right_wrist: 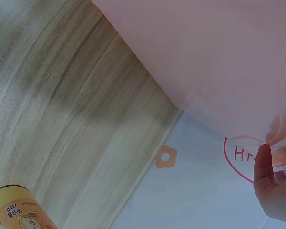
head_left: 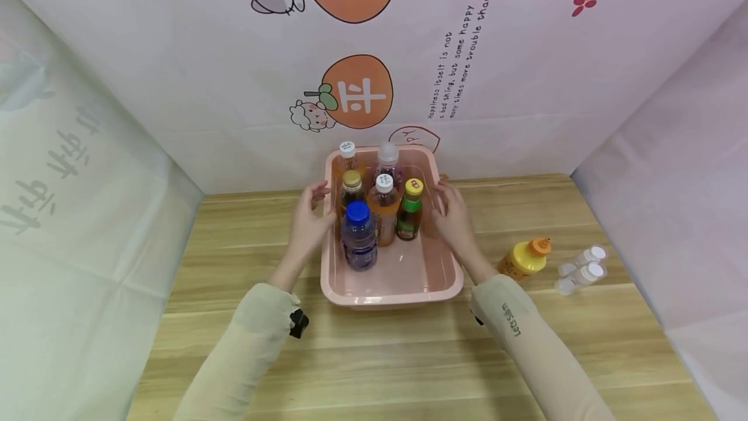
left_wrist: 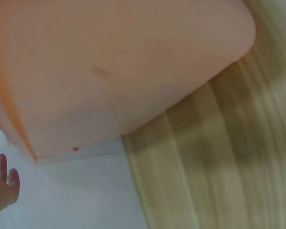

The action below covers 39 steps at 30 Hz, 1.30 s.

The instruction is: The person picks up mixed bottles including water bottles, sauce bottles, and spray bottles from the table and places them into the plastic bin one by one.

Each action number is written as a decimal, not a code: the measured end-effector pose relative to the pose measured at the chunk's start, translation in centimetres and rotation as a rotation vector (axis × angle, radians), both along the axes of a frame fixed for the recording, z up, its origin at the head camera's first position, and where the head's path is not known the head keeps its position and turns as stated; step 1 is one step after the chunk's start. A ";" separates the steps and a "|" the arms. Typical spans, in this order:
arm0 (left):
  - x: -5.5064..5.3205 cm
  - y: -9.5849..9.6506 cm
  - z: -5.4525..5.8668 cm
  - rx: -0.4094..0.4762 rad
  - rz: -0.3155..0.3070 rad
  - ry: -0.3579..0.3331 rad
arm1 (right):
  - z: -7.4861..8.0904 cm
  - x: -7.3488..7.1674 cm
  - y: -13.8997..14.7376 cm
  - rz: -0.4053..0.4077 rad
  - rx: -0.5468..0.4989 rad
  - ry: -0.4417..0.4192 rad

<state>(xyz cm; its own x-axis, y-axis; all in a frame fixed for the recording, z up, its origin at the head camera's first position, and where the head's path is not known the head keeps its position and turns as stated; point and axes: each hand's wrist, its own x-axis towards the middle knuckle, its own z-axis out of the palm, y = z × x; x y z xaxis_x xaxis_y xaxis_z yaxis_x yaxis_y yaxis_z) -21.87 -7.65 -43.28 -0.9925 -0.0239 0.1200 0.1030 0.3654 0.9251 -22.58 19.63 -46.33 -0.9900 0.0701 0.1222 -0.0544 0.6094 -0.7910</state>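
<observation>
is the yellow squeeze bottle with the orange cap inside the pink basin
No, the yellow squeeze bottle is on the wooden table, to the right of the pink basin in the head view.

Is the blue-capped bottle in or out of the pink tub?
In: the bottle stands inside the tub, the rim surrounding it.

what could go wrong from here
If the left hand and right hand tilt the pink tub, the blue-capped bottle might topple into the bare space beside it.

The bottles bunch toward the tub's left and back, so a lift could be lopsided.

The right sleeve looks near the yellow squeeze bottle and might bump it.
</observation>
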 end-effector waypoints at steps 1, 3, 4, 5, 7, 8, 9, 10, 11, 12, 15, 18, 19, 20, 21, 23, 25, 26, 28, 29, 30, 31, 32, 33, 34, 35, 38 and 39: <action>-0.1 0.0 -0.4 -0.004 -0.005 -0.010 | 0.0 0.0 0.0 0.000 -0.002 0.002; -0.2 -0.1 -1.0 -0.010 -0.014 -0.022 | 0.0 0.0 0.0 0.001 -0.004 0.001; -0.2 0.0 -1.2 -0.010 -0.016 -0.029 | 0.0 0.0 0.0 0.001 -0.006 0.001; -0.3 0.0 -1.4 -0.002 -0.020 -0.031 | 0.0 0.0 0.0 0.000 -0.007 0.000; -0.4 0.0 -1.7 0.017 -0.025 -0.031 | 0.0 0.0 0.0 -0.002 -0.008 0.002; -0.4 0.0 -1.8 0.025 -0.026 -0.029 | 0.0 0.0 0.0 -0.003 -0.011 0.003; -0.4 0.0 -2.0 0.025 -0.029 -0.029 | 0.0 0.0 0.0 -0.003 -0.013 0.005; -0.5 0.0 -2.2 0.027 -0.032 -0.030 | 0.0 0.0 -0.1 -0.005 -0.011 0.007; -0.5 0.0 -2.4 0.025 -0.036 -0.031 | 0.0 0.0 -0.1 -0.006 -0.011 0.008; -0.6 0.0 -2.6 0.022 -0.040 -0.035 | 0.0 0.1 -0.1 -0.008 -0.011 0.009; -0.6 -0.2 -3.1 0.018 -0.058 -0.042 | 0.1 0.1 -0.2 -0.008 -0.009 0.007; -0.6 -0.2 -3.6 0.028 -0.072 -0.059 | 0.1 0.2 -0.3 -0.006 -0.016 0.002; -0.6 -0.2 -3.6 0.030 -0.075 -0.061 | 0.1 0.2 -0.3 -0.005 -0.021 0.002; -0.6 -0.2 -3.7 0.034 -0.077 -0.065 | 0.1 0.2 -0.3 -0.004 -0.028 0.002; -0.6 -0.2 -3.8 0.034 -0.080 -0.068 | 0.1 0.2 -0.3 -0.004 -0.031 0.004; -0.6 -0.2 -3.9 0.039 -0.090 -0.067 | 0.1 0.1 -0.2 -0.005 -0.039 0.013; -0.7 -0.2 -4.0 0.038 -0.096 -0.069 | 0.0 0.1 -0.2 -0.005 -0.046 0.022; -0.7 -0.2 -4.0 0.038 -0.100 -0.068 | 0.0 0.1 -0.2 -0.003 -0.048 0.024; -0.7 -0.3 -4.1 0.034 -0.107 -0.065 | 0.0 0.2 -0.2 -0.009 -0.064 0.014; -0.7 -0.3 -4.1 0.029 -0.107 -0.068 | 0.0 0.2 -0.2 -0.013 -0.076 0.003; -0.7 -0.3 -4.2 0.024 -0.110 -0.069 | 0.0 0.2 -0.2 -0.017 -0.090 -0.007; -0.7 -0.4 -4.1 0.020 -0.111 -0.070 | 0.0 0.2 -0.2 -0.022 -0.101 -0.017; -0.7 -0.3 -4.1 0.018 -0.112 -0.069 | 0.0 0.2 -0.2 -0.026 -0.114 -0.026; -0.7 -0.3 -4.1 0.017 -0.113 -0.068 | 0.0 0.2 -0.2 -0.033 -0.130 -0.039; -0.7 -0.3 -4.1 0.016 -0.114 -0.068 | 0.0 0.2 -0.1 -0.039 -0.147 -0.051; -0.7 -0.3 -4.1 0.017 -0.114 -0.070 | 0.0 0.2 -0.1 -0.042 -0.160 -0.061; -0.7 -0.3 -4.1 0.023 -0.116 -0.068 | 0.0 0.2 0.0 -0.045 -0.215 -0.100; -0.7 -0.2 -4.1 0.023 -0.118 -0.068 | 0.0 0.2 0.0 -0.043 -0.232 -0.115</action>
<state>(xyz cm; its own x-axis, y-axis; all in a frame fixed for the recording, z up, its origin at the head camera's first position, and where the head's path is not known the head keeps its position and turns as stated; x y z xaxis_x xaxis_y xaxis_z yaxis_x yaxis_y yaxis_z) -22.52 -7.89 -47.42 -0.9944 0.0911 0.0533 0.0808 0.3330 0.9395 -22.38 19.64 -46.37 -0.9920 0.1256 -0.0153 0.0661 0.4107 -0.9094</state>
